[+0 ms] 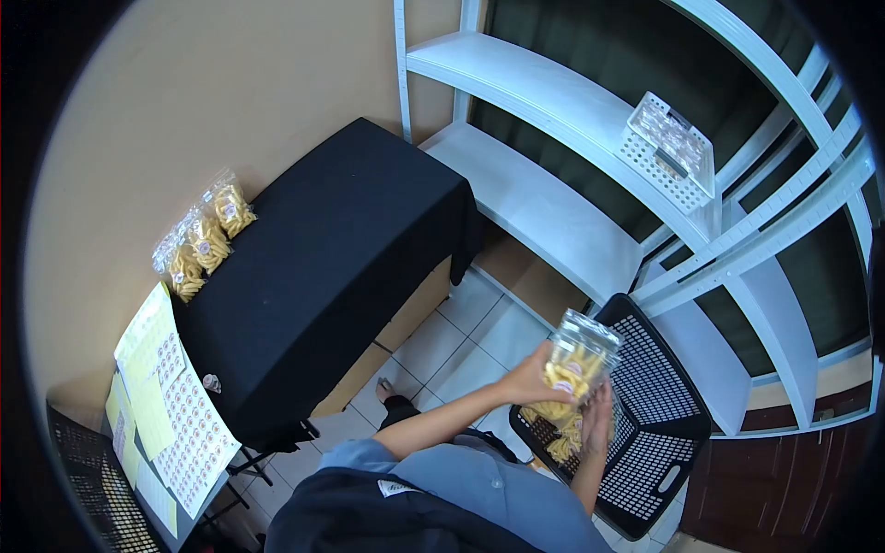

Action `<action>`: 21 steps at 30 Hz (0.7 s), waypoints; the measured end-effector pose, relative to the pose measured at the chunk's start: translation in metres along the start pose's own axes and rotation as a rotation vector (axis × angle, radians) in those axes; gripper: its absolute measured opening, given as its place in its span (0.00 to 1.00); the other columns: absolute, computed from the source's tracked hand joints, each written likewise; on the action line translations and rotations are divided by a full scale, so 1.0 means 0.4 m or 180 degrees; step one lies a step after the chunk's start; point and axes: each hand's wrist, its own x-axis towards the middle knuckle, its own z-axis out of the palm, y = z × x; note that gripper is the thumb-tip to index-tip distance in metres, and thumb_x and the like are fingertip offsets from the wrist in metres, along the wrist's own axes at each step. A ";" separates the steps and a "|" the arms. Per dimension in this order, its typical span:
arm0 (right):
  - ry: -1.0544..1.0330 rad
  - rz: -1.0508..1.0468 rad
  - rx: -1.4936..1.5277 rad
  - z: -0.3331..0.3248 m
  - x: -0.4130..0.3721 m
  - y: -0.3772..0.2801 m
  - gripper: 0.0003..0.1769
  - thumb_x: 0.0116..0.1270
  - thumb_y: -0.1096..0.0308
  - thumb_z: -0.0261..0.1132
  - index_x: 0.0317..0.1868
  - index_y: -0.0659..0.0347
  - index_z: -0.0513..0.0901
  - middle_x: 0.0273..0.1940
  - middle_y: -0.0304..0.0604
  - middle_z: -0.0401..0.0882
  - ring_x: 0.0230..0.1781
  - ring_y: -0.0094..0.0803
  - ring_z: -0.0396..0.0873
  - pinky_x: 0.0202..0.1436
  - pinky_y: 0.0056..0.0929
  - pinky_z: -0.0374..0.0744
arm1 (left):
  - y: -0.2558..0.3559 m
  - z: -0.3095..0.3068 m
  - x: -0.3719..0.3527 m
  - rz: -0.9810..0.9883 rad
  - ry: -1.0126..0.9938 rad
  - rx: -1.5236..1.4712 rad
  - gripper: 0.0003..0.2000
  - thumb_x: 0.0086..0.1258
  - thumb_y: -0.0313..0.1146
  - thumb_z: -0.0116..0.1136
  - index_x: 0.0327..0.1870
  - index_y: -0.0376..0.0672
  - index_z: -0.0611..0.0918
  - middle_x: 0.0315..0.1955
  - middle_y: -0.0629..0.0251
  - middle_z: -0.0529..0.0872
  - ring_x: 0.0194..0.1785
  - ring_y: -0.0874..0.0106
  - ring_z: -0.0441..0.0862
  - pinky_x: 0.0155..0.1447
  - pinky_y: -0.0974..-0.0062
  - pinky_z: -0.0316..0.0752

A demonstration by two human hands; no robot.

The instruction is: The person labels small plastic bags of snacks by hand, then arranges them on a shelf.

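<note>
A clear plastic bag of yellow snack pieces [573,365] is between my two hands, above the black basket. My left hand [533,376] grips the bag's side, its fingers partly behind it. My right hand [597,426] is at the bag's lower right, fingers up against it. More bagged yellow pieces [560,449] lie below in the black perforated basket [645,475]; my hands and the held bag hide part of them.
A table with a black cloth [341,221] holds several snack bags [210,241] by the wall. Sticker sheets [180,415] lie at its near left. White shelves [544,101] carry a white basket [666,157]. Another black basket [101,484] is at lower left.
</note>
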 end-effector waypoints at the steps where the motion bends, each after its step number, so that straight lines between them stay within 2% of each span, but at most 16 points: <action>1: -0.0290 -0.0262 -0.0891 0.016 -0.006 0.003 0.34 0.57 0.65 0.60 0.60 0.68 0.55 0.59 0.51 0.56 0.57 0.36 0.59 0.58 0.27 0.59 | -0.002 0.031 0.011 -0.0237 -0.0188 0.0253 0.46 0.37 0.42 0.72 0.56 0.31 0.56 0.47 0.51 0.70 0.51 0.64 0.69 0.55 0.72 0.65; 2: -0.0589 -0.0523 -0.1784 0.021 -0.008 0.003 0.32 0.58 0.66 0.59 0.60 0.66 0.56 0.57 0.49 0.59 0.55 0.35 0.61 0.57 0.27 0.61 | -0.008 0.061 0.020 -0.0242 -0.0188 0.0258 0.46 0.37 0.42 0.72 0.56 0.31 0.56 0.47 0.51 0.70 0.51 0.64 0.69 0.55 0.72 0.65; 3: -0.0596 -0.0521 -0.1780 0.017 -0.005 0.001 0.32 0.58 0.66 0.59 0.60 0.66 0.56 0.57 0.49 0.59 0.55 0.35 0.61 0.57 0.27 0.61 | -0.019 0.087 0.028 -0.0288 -0.0301 0.0341 0.50 0.36 0.43 0.71 0.57 0.29 0.51 0.49 0.47 0.67 0.54 0.61 0.66 0.58 0.71 0.61; 5: 0.0283 0.0029 -0.1127 0.000 0.001 -0.002 0.30 0.57 0.71 0.58 0.59 0.65 0.58 0.54 0.47 0.64 0.51 0.32 0.66 0.52 0.26 0.67 | -0.054 0.110 0.022 -0.0330 -0.0364 0.0411 0.54 0.35 0.45 0.71 0.58 0.27 0.46 0.51 0.43 0.64 0.58 0.57 0.62 0.61 0.70 0.57; 6: 0.0508 -0.0084 -0.0759 -0.037 0.011 0.013 0.28 0.56 0.72 0.59 0.58 0.66 0.60 0.51 0.44 0.67 0.46 0.31 0.70 0.47 0.25 0.70 | -0.083 0.112 0.012 -0.0033 -0.0486 0.0703 0.57 0.35 0.46 0.70 0.58 0.27 0.41 0.54 0.40 0.57 0.61 0.55 0.54 0.64 0.69 0.50; 7: 0.0457 -0.0047 -0.0766 -0.089 0.022 0.027 0.28 0.56 0.72 0.59 0.58 0.66 0.60 0.51 0.44 0.67 0.46 0.31 0.70 0.47 0.25 0.70 | -0.096 0.105 0.007 0.0260 -0.0598 0.1006 0.60 0.35 0.47 0.70 0.58 0.26 0.36 0.57 0.37 0.50 0.64 0.52 0.46 0.66 0.68 0.44; 8: 0.0769 -0.0004 -0.1033 -0.149 0.031 0.043 0.30 0.56 0.69 0.59 0.58 0.67 0.58 0.53 0.48 0.65 0.49 0.35 0.68 0.50 0.28 0.68 | -0.088 0.082 -0.008 0.0301 -0.0565 0.1260 0.59 0.38 0.45 0.71 0.59 0.31 0.33 0.58 0.40 0.47 0.63 0.54 0.48 0.65 0.66 0.45; 9: 0.1076 0.0035 -0.1303 -0.196 0.033 0.064 0.33 0.57 0.65 0.60 0.59 0.68 0.56 0.55 0.51 0.62 0.52 0.39 0.65 0.54 0.32 0.66 | -0.097 0.050 -0.020 0.0282 -0.0495 0.1272 0.59 0.38 0.45 0.71 0.59 0.31 0.33 0.58 0.40 0.47 0.63 0.54 0.48 0.65 0.66 0.45; 10: 0.1005 0.0065 -0.1315 -0.236 0.028 0.090 0.33 0.57 0.65 0.60 0.59 0.68 0.56 0.55 0.51 0.62 0.52 0.39 0.65 0.54 0.32 0.66 | -0.112 0.011 -0.030 0.0288 -0.0218 0.1169 0.58 0.40 0.45 0.70 0.59 0.32 0.33 0.58 0.42 0.48 0.63 0.55 0.50 0.64 0.64 0.49; 12: 0.2323 -0.0888 -0.5317 -0.277 0.041 0.126 0.40 0.56 0.57 0.60 0.60 0.71 0.51 0.59 0.58 0.54 0.59 0.48 0.56 0.60 0.39 0.58 | -0.106 -0.084 -0.064 0.0269 0.0466 0.0968 0.54 0.43 0.44 0.68 0.60 0.36 0.37 0.59 0.47 0.49 0.61 0.58 0.53 0.60 0.62 0.56; 13: 0.2210 -0.0932 -0.5335 -0.246 0.062 0.117 0.40 0.56 0.57 0.60 0.60 0.71 0.51 0.59 0.58 0.54 0.59 0.48 0.56 0.60 0.39 0.58 | -0.086 -0.151 -0.090 0.0228 0.0870 0.0867 0.50 0.45 0.44 0.67 0.60 0.38 0.40 0.59 0.49 0.49 0.60 0.60 0.55 0.58 0.62 0.60; 15: 0.1317 -0.1735 -0.5308 -0.093 0.085 0.073 0.46 0.54 0.52 0.61 0.61 0.73 0.46 0.61 0.63 0.46 0.62 0.53 0.47 0.63 0.42 0.50 | -0.031 -0.279 -0.161 0.0207 0.1952 0.0584 0.41 0.49 0.38 0.65 0.57 0.43 0.48 0.59 0.51 0.50 0.58 0.64 0.60 0.52 0.67 0.67; 16: 0.1098 -0.2136 -0.5115 -0.027 0.120 0.080 0.42 0.55 0.57 0.61 0.60 0.72 0.49 0.59 0.62 0.50 0.60 0.53 0.50 0.62 0.42 0.52 | -0.023 -0.343 -0.198 0.0370 0.2532 0.0427 0.34 0.51 0.34 0.63 0.55 0.43 0.53 0.59 0.52 0.50 0.56 0.65 0.62 0.51 0.70 0.67; 18: 0.0241 -0.2371 -0.4502 0.120 0.203 0.114 0.36 0.56 0.62 0.61 0.58 0.71 0.54 0.57 0.60 0.55 0.57 0.51 0.56 0.60 0.41 0.56 | -0.020 -0.472 -0.284 0.0721 0.3545 0.0314 0.24 0.53 0.27 0.58 0.50 0.42 0.61 0.59 0.54 0.53 0.54 0.68 0.64 0.50 0.75 0.68; 19: -0.0116 -0.2420 -0.4215 0.197 0.243 0.150 0.29 0.55 0.67 0.61 0.55 0.71 0.61 0.52 0.57 0.62 0.51 0.48 0.64 0.55 0.39 0.63 | -0.017 -0.538 -0.334 0.0901 0.3978 0.0369 0.20 0.54 0.23 0.56 0.48 0.42 0.65 0.59 0.55 0.54 0.54 0.69 0.65 0.49 0.77 0.68; 21: -0.0831 -0.1920 -0.3743 0.417 0.282 0.224 0.21 0.53 0.70 0.62 0.49 0.66 0.69 0.46 0.50 0.69 0.43 0.39 0.71 0.48 0.33 0.70 | 0.030 -0.647 -0.443 0.0720 0.4669 0.0788 0.16 0.55 0.30 0.58 0.44 0.41 0.69 0.59 0.55 0.55 0.57 0.67 0.62 0.50 0.71 0.67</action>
